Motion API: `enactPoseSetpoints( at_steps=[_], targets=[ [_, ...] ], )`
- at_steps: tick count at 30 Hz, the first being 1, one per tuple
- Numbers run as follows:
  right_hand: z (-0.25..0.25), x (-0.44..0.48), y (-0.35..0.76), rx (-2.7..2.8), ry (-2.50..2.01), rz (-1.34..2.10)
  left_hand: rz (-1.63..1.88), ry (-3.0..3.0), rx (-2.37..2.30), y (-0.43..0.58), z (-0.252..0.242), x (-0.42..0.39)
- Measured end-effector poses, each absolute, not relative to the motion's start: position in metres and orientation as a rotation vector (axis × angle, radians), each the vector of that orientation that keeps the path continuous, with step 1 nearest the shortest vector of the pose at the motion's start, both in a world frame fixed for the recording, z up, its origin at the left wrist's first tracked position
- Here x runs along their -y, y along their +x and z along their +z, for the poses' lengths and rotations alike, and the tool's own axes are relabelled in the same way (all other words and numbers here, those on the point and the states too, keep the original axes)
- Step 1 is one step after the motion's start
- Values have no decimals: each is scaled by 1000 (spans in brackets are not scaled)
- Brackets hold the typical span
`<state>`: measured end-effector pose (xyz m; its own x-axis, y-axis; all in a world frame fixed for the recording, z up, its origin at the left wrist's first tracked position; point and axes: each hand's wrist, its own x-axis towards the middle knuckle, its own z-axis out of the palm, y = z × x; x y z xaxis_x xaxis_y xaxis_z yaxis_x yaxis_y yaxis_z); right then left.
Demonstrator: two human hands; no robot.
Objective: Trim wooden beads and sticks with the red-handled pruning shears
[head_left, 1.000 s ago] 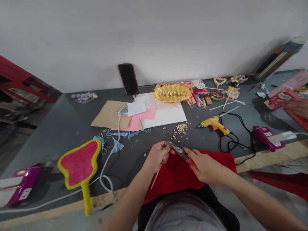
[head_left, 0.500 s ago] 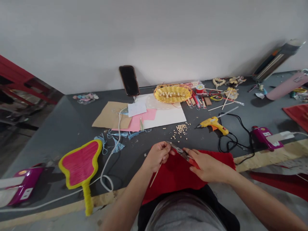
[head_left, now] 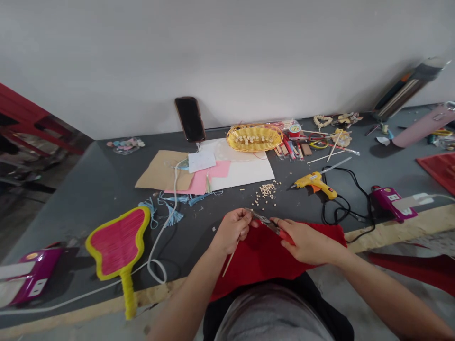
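Observation:
My left hand [head_left: 232, 231] is closed around a thin wooden stick [head_left: 228, 265], whose lower end sticks out below the fist. My right hand [head_left: 300, 240] grips the red handles of a pair of pliers [head_left: 265, 220]. The metal jaws reach to the fingertips of my left hand; what lies between them is too small to make out. Beneath both hands a red cloth [head_left: 263, 265] covers the table edge and my lap. Just beyond the hands is a scatter of small cut wooden pieces [head_left: 267, 191].
A yellow glue gun [head_left: 314, 183] with a black cord lies to the right. Behind are a yellow basket [head_left: 254, 138], paper sheets [head_left: 245, 170] and a phone [head_left: 190, 119]. To the left lie a pink-and-yellow fan [head_left: 119, 244], blue tassels [head_left: 174, 215] and a white cable [head_left: 161, 233].
The fingers of my right hand have drawn in a little around the plier handles, which look closer together. My left hand stays almost still with the stick.

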<state>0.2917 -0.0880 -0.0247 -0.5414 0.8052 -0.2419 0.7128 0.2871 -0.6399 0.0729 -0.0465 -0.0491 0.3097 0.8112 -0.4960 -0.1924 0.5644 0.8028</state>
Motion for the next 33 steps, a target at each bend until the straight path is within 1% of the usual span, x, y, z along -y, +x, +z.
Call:
enactPoseSetpoints(
  at_steps=[3,9,16,20,27,30,33],
  targets=[
    [-21,87,295,2375,-1421,1173,748,700,-1041,73,-49,47],
    [-16,92,291,2389,-1469,1210,731,691,-1019,71,-47,46],
    [-37,99,278,2390,-1543,962,753,692,-1033,71,-47,47],
    [-44,98,278,2323,-1526,1025,742,729,-1067,73,-47,48],
    [-39,96,283,2156,-1477,1117,743,745,-1070,71,-43,48],
    [-39,101,286,2056,-1455,1093,680,914,-1112,68,-37,52],
    [-37,109,291,1960,-1485,1075,568,1261,-1185,62,-26,59]
  ],
)
